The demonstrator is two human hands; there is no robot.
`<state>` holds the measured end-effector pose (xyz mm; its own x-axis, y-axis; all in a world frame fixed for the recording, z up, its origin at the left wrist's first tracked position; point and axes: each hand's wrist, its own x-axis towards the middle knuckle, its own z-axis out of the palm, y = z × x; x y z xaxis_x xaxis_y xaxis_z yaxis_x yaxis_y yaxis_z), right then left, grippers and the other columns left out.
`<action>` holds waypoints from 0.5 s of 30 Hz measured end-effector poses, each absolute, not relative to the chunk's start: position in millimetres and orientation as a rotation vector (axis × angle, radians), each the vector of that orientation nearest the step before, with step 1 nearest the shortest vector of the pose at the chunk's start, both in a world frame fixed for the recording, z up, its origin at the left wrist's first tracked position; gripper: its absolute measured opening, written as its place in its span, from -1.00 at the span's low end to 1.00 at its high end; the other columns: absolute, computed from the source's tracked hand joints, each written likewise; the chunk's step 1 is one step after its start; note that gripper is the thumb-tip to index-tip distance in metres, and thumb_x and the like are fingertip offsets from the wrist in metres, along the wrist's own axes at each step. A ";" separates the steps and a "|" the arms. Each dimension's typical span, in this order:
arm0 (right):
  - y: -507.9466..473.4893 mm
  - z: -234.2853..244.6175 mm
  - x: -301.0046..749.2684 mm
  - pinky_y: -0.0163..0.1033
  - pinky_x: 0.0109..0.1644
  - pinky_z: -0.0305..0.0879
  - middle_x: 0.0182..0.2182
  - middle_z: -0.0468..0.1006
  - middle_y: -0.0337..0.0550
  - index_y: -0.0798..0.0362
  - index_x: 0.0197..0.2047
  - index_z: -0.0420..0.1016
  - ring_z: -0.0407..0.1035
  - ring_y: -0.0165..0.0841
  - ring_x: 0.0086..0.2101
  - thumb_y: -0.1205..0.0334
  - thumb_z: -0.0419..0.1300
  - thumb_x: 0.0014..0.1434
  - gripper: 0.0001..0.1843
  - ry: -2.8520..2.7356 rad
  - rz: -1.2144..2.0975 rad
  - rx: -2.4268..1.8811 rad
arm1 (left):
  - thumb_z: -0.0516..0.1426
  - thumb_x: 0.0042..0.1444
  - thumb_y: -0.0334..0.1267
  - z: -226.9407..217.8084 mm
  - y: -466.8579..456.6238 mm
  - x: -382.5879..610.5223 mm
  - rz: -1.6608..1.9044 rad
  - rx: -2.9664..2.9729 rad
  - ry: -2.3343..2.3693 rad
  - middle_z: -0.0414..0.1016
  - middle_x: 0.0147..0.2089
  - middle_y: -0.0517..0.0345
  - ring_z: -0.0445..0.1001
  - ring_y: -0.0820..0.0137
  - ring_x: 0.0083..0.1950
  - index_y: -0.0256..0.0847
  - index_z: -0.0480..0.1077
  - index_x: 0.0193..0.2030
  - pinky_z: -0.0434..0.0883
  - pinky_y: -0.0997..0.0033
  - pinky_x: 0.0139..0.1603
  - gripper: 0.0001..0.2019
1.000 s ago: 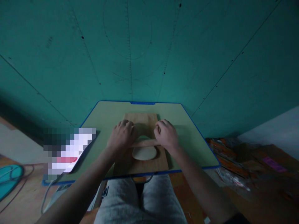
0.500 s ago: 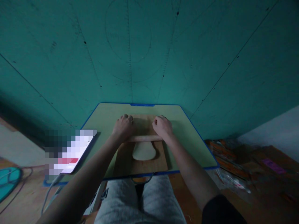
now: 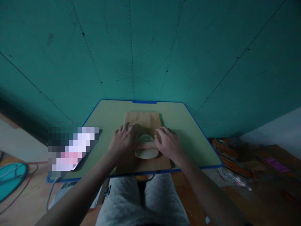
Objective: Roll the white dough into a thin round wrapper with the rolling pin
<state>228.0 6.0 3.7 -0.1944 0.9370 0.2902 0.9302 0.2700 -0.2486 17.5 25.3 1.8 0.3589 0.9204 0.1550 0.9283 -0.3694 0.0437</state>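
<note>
A pale flat piece of dough (image 3: 146, 153) lies on a wooden board (image 3: 143, 121) on a small green table with a blue rim (image 3: 188, 131). A wooden rolling pin (image 3: 147, 145) lies across the middle of the dough. My left hand (image 3: 123, 142) presses down on the pin's left end, fingers laid over it. My right hand (image 3: 168, 143) presses on its right end in the same way. Both ends of the pin are hidden under my palms.
A blurred-out flat device (image 3: 72, 147) lies on the table's left side. A teal wall stands right behind the table. My knees in grey shorts (image 3: 141, 201) are under the front edge. Papers and packets (image 3: 230, 160) litter the floor on the right; a teal object (image 3: 10, 179) on the left.
The rolling pin and both hands have come back toward me, from the dough's far edge to its middle. The dough now shows on both sides of the pin.
</note>
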 end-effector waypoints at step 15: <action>76.8 11.4 226.6 -0.16 -0.05 0.32 -0.09 0.57 0.03 0.07 -0.12 0.54 0.46 -0.21 -0.11 0.29 0.02 0.30 -0.74 -2.143 0.000 -1.936 | -0.11 0.34 -0.26 12.6 97.3 31.5 -0.228 -2.454 -1.868 0.51 0.02 -0.23 0.51 0.10 0.04 -0.34 0.50 -0.01 0.44 0.15 0.04 -0.62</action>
<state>226.6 76.8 11.4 -0.0837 0.9789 0.1863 0.9790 0.1156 -0.1679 31.5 97.3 12.6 0.2601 0.9543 0.1468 0.9616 -0.2698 0.0501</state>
